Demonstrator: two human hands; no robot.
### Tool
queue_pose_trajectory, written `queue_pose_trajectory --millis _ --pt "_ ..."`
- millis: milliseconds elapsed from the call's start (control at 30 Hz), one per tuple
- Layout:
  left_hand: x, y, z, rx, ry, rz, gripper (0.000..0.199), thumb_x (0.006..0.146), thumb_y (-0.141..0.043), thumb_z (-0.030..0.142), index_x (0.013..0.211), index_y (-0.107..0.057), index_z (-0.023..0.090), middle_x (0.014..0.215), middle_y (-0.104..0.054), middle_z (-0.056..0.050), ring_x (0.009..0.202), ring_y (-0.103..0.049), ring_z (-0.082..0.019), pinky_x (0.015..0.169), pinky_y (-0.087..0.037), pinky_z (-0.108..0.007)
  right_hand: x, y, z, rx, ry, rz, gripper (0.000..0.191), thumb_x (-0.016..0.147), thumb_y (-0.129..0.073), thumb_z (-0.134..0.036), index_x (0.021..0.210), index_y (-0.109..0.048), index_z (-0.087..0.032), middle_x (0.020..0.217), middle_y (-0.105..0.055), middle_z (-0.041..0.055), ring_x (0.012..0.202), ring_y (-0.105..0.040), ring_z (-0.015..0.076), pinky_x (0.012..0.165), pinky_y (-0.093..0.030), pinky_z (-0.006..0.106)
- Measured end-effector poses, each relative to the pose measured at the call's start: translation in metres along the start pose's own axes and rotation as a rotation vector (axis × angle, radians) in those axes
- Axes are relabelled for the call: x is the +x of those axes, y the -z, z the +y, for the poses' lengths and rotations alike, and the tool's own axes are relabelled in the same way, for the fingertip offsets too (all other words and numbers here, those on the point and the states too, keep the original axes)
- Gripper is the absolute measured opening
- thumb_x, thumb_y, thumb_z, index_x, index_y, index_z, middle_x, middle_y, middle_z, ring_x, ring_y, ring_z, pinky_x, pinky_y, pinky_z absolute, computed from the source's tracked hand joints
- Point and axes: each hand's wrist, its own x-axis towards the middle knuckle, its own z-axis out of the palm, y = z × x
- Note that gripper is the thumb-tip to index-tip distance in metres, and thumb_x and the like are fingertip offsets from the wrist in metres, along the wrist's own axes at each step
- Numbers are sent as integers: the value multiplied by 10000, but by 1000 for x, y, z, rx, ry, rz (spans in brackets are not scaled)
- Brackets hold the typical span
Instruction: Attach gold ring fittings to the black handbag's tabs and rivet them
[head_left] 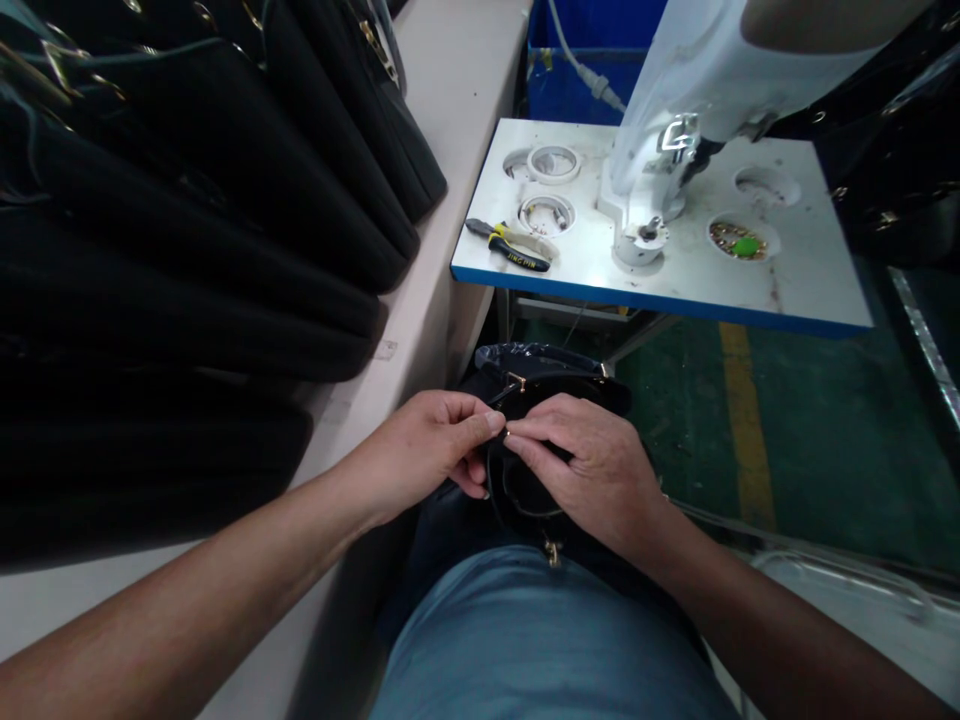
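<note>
Black bag (525,500) needed steadiness: my right hand (596,460) pinched a gold piece (508,432); my left hand (439,440) was closed, on what I couldn't tell.

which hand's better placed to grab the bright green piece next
Probably the right hand: it lies nearer the bright green piece, though its fingertips seem to pinch a tiny gold piece.

The machine (675,100) stands midway along its worktop (806,270), the foot near the front edge. Pliers (517,246) lie by the front left corner, before a recess (572,206) holding small parts; another stocked recess (774,243) sits right of the foot. Bags (187,220) line the left-hand worktop (465,60). Before the machine's worktop, below the left hand (442,435) and right hand (592,460), is another bag (501,500).
</note>
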Motion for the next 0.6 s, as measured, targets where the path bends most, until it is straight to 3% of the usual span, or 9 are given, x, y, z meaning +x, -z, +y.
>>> queue_pose_trajectory --millis 167,367,467,600 --pt "-5 10 -4 228 -45 -56 345 877 -659 507 980 -715 184 662 -597 19 522 -619 -136 489 -567 -242 -4 -8 3 9 5 -30 83 956 -715 -270 973 -790 -238 944 -783 0 846 -700 144 763 -490 311" --pt "-8 17 -9 545 -178 68 187 840 -694 334 968 -746 209 771 -694 -18 561 -641 -149 452 -476 -214 -4 -24 7 75 37 -4 87 965 -708 -274 959 -777 -221 933 -798 1 841 -718 140 775 -482 317" --pt "-9 20 -9 674 -294 148 120 826 -707 285 898 -773 216 874 -719 -35 668 -657 -162 534 -479 -234 -2 -33 8 101 65 -6 103 979 -681 -262 963 -768 -208 961 -801 17 872 -724 155 803 -487 330" --pt "-10 24 -11 785 -348 99 124 885 -660 265 935 -769 231 917 -694 -35 834 -668 -196 713 -503 -281 1 -41 11 327 -41 -52 66 945 -709 -205 934 -774 -200 916 -777 7 835 -712 133 781 -526 282"
